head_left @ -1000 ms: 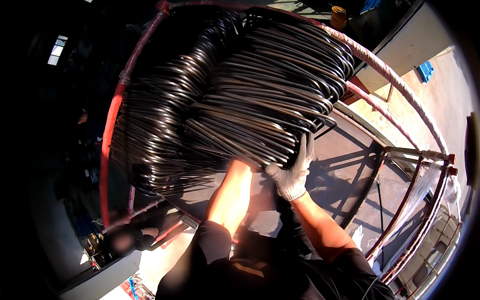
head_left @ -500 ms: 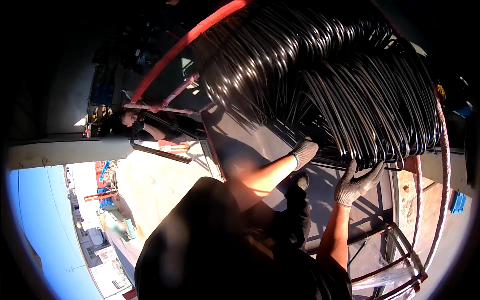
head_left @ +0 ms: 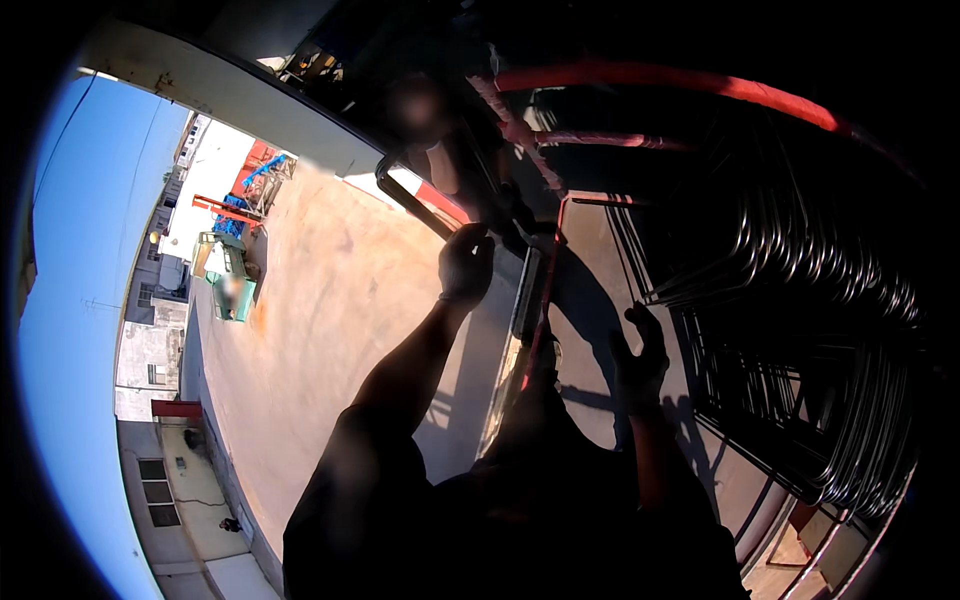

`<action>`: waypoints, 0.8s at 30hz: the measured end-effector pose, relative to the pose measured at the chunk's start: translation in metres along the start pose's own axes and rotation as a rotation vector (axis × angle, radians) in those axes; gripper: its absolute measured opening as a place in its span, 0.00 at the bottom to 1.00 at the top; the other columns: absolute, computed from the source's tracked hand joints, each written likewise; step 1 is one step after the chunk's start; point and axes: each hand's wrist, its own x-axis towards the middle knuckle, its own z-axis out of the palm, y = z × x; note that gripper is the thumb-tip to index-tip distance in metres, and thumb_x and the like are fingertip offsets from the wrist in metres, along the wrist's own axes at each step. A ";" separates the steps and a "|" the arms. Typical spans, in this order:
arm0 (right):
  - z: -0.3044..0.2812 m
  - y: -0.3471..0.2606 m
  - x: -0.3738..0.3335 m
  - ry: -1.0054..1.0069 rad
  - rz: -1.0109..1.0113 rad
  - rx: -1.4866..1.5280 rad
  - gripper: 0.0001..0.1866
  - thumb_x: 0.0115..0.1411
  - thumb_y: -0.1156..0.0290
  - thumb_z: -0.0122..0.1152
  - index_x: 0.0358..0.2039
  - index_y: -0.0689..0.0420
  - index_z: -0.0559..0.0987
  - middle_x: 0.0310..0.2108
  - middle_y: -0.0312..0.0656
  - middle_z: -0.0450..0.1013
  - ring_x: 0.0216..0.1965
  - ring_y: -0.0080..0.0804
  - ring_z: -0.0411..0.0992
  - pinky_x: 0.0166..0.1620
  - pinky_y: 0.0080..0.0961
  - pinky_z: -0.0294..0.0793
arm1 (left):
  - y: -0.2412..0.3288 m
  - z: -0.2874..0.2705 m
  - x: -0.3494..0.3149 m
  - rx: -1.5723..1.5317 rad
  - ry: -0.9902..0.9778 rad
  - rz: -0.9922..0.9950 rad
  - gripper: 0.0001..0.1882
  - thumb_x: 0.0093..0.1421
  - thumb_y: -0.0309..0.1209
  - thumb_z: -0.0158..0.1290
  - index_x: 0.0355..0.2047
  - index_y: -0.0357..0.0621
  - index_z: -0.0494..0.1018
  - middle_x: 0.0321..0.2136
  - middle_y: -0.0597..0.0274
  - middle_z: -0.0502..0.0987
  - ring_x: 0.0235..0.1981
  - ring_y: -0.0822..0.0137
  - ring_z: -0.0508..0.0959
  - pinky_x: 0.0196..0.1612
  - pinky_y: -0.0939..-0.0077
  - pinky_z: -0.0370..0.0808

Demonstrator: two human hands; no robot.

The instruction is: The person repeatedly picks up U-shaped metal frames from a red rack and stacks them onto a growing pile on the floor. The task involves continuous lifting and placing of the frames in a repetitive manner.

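Note:
My left hand (head_left: 467,262), in a dark work glove, is reached forward, its fingers curled at the near end of a black bent tube (head_left: 412,203). The tube juts out beside a co-worker (head_left: 440,160), whose hands are lost in shadow. Shade makes the exact grip of my left hand hard to see. My right hand (head_left: 643,352), also gloved, is raised with thumb and fingers apart and nothing in it. Just right of it lies a large pile of black bent tubes (head_left: 800,250), mostly in deep shadow.
A red curved bar (head_left: 680,78) and wrapped red rails (head_left: 520,125) frame the rack. A metal edge (head_left: 530,300) runs past my legs. Outside, sunlit ground (head_left: 320,330) stretches left to a green machine (head_left: 228,285) and buildings (head_left: 160,350).
My view has swung left. Both hands have come away from the tube pile; the left has gone to the tube beside the co-worker, and the right has opened in mid-air.

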 end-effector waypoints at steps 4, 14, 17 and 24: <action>0.193 0.013 0.073 -0.354 0.207 0.323 0.39 0.62 0.56 0.76 0.68 0.61 0.72 0.61 0.49 0.76 0.64 0.39 0.74 0.66 0.37 0.72 | -0.100 -0.090 0.110 0.204 0.144 -0.092 0.21 0.65 0.39 0.62 0.54 0.40 0.80 0.50 0.45 0.84 0.52 0.45 0.82 0.56 0.55 0.79; 0.501 -0.013 0.253 -0.380 0.393 0.974 0.31 0.64 0.56 0.74 0.61 0.59 0.75 0.51 0.40 0.78 0.56 0.37 0.77 0.59 0.36 0.77 | -0.283 -0.162 0.266 -0.543 -0.358 -0.481 0.29 0.76 0.54 0.51 0.60 0.40 0.77 0.48 0.66 0.82 0.46 0.75 0.78 0.51 0.77 0.73; 0.505 -0.036 0.265 -0.385 0.418 1.286 0.29 0.65 0.58 0.73 0.60 0.58 0.76 0.51 0.40 0.78 0.55 0.38 0.78 0.58 0.37 0.79 | -0.223 -0.146 0.234 -0.655 -0.512 -0.564 0.30 0.80 0.54 0.42 0.58 0.40 0.79 0.40 0.71 0.82 0.41 0.79 0.78 0.46 0.83 0.71; 0.454 -0.110 0.224 -0.507 0.552 1.696 0.19 0.68 0.65 0.69 0.55 0.57 0.79 0.48 0.41 0.80 0.47 0.38 0.81 0.51 0.38 0.84 | -0.170 -0.152 0.254 -0.483 -0.748 0.072 0.32 0.80 0.51 0.42 0.70 0.38 0.66 0.56 0.61 0.82 0.54 0.66 0.82 0.60 0.72 0.77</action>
